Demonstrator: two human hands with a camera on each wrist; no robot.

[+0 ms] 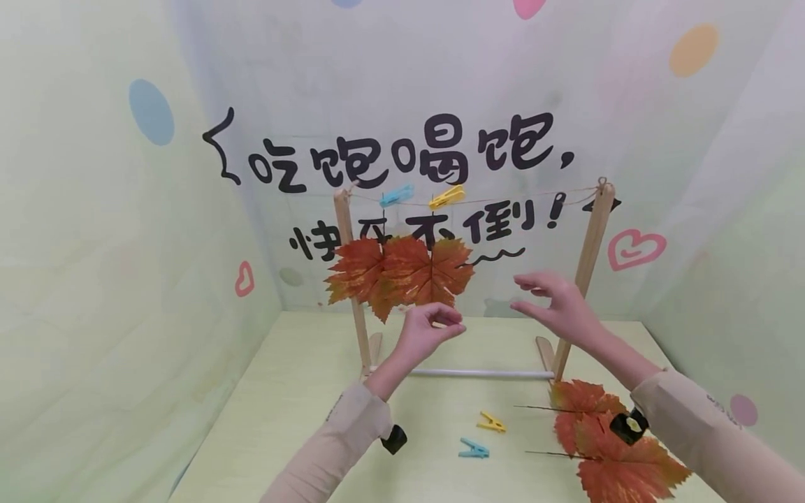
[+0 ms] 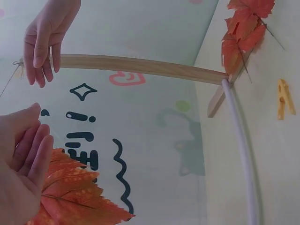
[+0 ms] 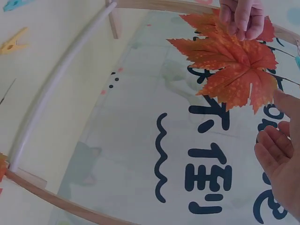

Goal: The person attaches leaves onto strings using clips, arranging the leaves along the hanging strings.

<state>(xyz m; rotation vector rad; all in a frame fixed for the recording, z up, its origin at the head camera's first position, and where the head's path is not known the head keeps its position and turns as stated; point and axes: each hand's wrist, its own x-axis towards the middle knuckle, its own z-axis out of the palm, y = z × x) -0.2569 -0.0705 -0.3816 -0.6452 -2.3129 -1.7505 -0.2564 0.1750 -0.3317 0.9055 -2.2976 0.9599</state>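
Observation:
Two orange maple leaves (image 1: 402, 272) hang from a string (image 1: 522, 197) on a wooden rack (image 1: 588, 258), under a blue clip (image 1: 396, 195) and a yellow clip (image 1: 446, 197). My left hand (image 1: 440, 323) hovers just below the right leaf's lower edge with fingers loosely curled and holds nothing. In the left wrist view its palm (image 2: 28, 154) is relaxed in front of the leaf (image 2: 75, 192). My right hand (image 1: 541, 297) floats open between the leaves and the rack's right post, holding nothing. The right wrist view shows the leaf (image 3: 229, 65) with the left fingers (image 3: 241, 18) over it.
On the table lie a loose yellow clip (image 1: 492, 422), a blue clip (image 1: 473, 448) and two more maple leaves (image 1: 604, 447) by the rack's right foot. A white rod (image 1: 481, 374) joins the rack's feet. Printed walls close in the back and both sides.

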